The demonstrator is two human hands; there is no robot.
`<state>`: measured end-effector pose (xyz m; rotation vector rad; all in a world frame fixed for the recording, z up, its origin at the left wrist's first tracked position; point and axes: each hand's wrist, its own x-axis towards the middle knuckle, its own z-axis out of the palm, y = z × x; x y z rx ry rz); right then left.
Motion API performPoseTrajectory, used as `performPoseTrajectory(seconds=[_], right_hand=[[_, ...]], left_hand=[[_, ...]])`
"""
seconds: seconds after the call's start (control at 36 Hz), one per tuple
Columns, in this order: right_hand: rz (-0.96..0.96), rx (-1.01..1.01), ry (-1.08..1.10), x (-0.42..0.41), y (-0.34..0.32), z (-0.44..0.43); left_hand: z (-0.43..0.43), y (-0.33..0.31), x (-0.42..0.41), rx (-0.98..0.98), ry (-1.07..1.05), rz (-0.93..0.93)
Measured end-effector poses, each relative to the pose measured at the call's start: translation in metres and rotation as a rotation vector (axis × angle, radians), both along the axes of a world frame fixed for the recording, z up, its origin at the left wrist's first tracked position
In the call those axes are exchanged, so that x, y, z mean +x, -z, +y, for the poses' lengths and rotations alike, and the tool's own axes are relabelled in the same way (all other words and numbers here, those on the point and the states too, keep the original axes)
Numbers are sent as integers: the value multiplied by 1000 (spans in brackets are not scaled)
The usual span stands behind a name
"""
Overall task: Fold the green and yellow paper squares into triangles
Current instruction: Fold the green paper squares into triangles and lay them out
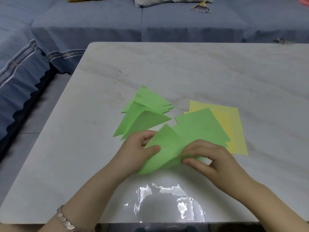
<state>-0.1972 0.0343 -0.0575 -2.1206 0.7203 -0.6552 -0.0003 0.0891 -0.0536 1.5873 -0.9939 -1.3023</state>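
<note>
A green paper square (164, 148) is bent over on itself, one corner pointing up, at the near middle of the table. My left hand (139, 148) holds its left side, thumb on top. My right hand (207, 158) pinches its right edge with curled fingers. Behind it lies a flat green square (200, 126) on a stack of yellow squares (234, 124). Several folded green triangles (145, 113) lie in an overlapping pile to the left of the stack.
The white marble table (200, 69) has a clear plastic sleeve (167, 203) at its near edge. A metal ring item (284, 41) sits at the far right edge. A blue sofa (100, 22) runs behind and left of the table.
</note>
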Motion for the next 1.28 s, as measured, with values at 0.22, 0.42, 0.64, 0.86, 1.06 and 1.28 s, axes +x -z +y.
performPoseTrajectory(seconds=[0.22, 0.42, 0.64, 0.86, 1.06, 1.28], right_hand=[[51, 295, 305, 9, -2, -2], [-70, 474, 296, 11, -7, -1], [-139, 420, 428, 15, -9, 3], [-218, 446, 425, 16, -25, 6], [-204, 457, 434, 15, -27, 7], [-226, 425, 422, 15, -32, 9]], left_hand=[[9, -11, -16, -75, 202, -88], [14, -13, -18, -59, 195, -71], [15, -6, -31, -114, -82, -121], [13, -10, -34, -153, -174, -88], [15, -14, -33, -147, -174, -108], [14, -24, -37, -176, -180, -113]])
